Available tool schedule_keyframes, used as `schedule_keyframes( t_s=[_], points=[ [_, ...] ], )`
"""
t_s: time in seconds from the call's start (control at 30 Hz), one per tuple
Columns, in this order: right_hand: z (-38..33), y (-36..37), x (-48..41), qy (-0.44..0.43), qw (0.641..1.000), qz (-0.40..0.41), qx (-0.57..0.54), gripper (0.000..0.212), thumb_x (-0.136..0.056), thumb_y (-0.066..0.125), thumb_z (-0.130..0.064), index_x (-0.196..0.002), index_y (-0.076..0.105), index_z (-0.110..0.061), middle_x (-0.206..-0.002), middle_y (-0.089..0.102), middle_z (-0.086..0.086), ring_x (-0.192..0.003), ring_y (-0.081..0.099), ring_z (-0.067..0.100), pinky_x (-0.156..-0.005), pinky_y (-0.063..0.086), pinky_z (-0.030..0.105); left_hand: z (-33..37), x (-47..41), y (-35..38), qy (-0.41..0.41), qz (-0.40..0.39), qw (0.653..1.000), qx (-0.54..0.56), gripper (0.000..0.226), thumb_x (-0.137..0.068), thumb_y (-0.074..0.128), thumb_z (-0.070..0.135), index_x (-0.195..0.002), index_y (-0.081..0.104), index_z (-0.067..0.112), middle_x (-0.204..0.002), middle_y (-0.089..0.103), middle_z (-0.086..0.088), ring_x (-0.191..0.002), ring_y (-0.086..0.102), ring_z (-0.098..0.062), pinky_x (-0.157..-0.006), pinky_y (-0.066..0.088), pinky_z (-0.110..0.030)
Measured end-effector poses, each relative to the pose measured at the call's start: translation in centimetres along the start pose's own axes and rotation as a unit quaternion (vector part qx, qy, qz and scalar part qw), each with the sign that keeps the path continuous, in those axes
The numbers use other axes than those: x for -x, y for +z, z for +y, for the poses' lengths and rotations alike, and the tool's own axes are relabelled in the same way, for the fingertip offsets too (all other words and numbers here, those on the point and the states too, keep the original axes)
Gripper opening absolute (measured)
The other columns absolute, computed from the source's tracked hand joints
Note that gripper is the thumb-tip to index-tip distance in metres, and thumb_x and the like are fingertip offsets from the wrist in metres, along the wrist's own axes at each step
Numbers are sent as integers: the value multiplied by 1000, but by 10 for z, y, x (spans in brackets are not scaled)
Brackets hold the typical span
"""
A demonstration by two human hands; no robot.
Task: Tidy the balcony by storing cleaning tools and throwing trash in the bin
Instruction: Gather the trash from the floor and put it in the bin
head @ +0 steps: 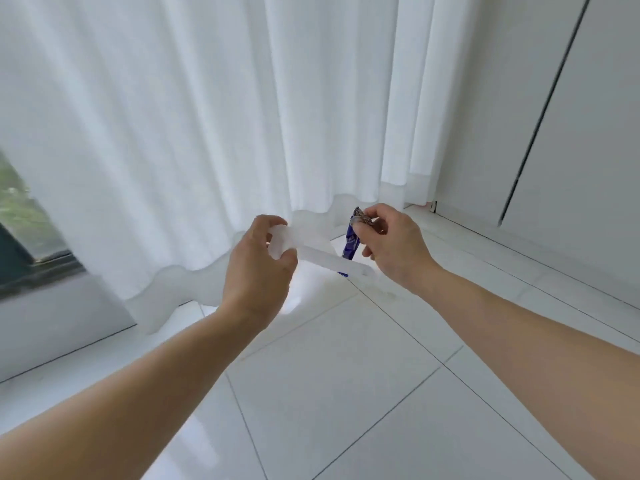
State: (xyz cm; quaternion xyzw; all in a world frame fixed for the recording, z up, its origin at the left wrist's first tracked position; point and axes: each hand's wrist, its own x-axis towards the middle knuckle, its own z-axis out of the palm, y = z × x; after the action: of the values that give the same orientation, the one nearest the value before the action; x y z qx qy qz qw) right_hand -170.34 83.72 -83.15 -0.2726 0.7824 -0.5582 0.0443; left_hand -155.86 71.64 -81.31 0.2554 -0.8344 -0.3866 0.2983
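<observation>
Well above the floor, a crinkled blue-and-purple foil snack wrapper [351,242] hangs downward from the right hand [394,244]. That hand's grip is clamped on the wrapper's top end, thumb and fingertips pinching it together. Just left of it, a soft, translucent white strip [322,259] of plastic or paper, which of the two I cannot tell, runs from the left hand [259,268] across to a spot under the right hand, passing in front of the wrapper's lower end. The left hand's grip is closed round the bunched end of that strip, fingers curled over it and thumb beneath. A small blue fleck shows on the strip's lower edge. Both bare forearms reach in from the bottom corners, and the hands sit near each other at mid-frame.

Behind them a sheer white pleated curtain [207,133] falls to a glossy white tiled floor [346,375] with thin dark grout lines. A dark-framed window [20,220] with greenery beyond shows at the left edge, and flat white cabinet doors [571,133] split by a dark seam stand at the right.
</observation>
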Motion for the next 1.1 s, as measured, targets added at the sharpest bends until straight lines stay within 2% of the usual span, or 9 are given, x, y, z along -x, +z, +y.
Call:
schedule_keyframes(
  t_s=[0.17,0.3,0.37,0.47,0.6,0.73,0.83,0.93,1.1],
  points=[
    [-97,126,4,-65,996,-66,-17,18,-91,57,-25,-92,60,-7,-64,58,-6,-53,56,15,-64,47,31,-59,-7,-138,-34,107,994,2,29,-87,54,8,-112,52,23,-87,52,18,-73,50,-1,-55,37,-15],
    [-172,242,23,-114,984,-131,-47,18,-92,57,-25,-94,59,-7,-67,59,-5,-54,58,15,-68,51,36,-120,8,-256,-67,193,979,-17,32,-86,56,8,-116,54,20,-100,58,1,-79,51,-10,-62,38,-14],
    [-209,305,41,-132,974,-176,-62,19,-92,57,-25,-95,59,-6,-70,59,-2,-52,58,13,-64,50,33,-154,23,-318,-93,238,966,-32,29,-86,54,9,-114,54,19,-99,59,-1,-78,51,-14,-61,37,-16],
    [-258,393,74,-158,953,-241,-88,14,-92,58,-22,-95,59,-7,-75,58,3,-48,55,8,-50,47,17,-203,51,-395,-128,300,943,-74,28,-84,56,7,-112,55,15,-97,58,1,-83,52,-18,-69,35,-20],
    [-303,502,122,-190,926,-313,-92,6,-93,57,-19,-94,58,-12,-76,60,3,-56,53,13,-54,50,22,-268,90,-476,-197,340,914,-105,35,-81,56,3,-115,54,13,-106,60,-4,-96,55,-24,-77,36,-25],
    [-318,590,159,-188,909,-363,-76,9,-93,56,-22,-96,58,-14,-82,64,6,-61,56,18,-65,51,35,-318,114,-532,-251,372,886,-117,33,-84,56,5,-115,52,16,-102,57,-4,-89,56,-27,-74,43,-31],
    [-314,638,170,-166,913,-369,-52,10,-93,56,-25,-95,60,-16,-84,65,6,-72,60,25,-71,49,35,-347,118,-558,-265,383,877,-118,32,-85,57,6,-115,52,14,-104,56,-4,-88,54,-25,-76,45,-32],
    [-303,675,173,-136,918,-371,-42,5,-92,57,-23,-88,58,-20,-81,64,4,-72,60,26,-69,48,34,-372,116,-571,-276,383,873,-120,33,-84,58,5,-116,52,14,-106,54,-3,-93,53,-24,-84,49,-39],
    [-286,715,171,-104,917,-384,-34,4,-92,55,-20,-89,56,-22,-83,62,3,-71,58,25,-74,52,40,-405,114,-581,-278,370,874,-150,36,-84,56,3,-118,50,13,-107,47,2,-94,46,-18,-84,45,-33]
  ],
)
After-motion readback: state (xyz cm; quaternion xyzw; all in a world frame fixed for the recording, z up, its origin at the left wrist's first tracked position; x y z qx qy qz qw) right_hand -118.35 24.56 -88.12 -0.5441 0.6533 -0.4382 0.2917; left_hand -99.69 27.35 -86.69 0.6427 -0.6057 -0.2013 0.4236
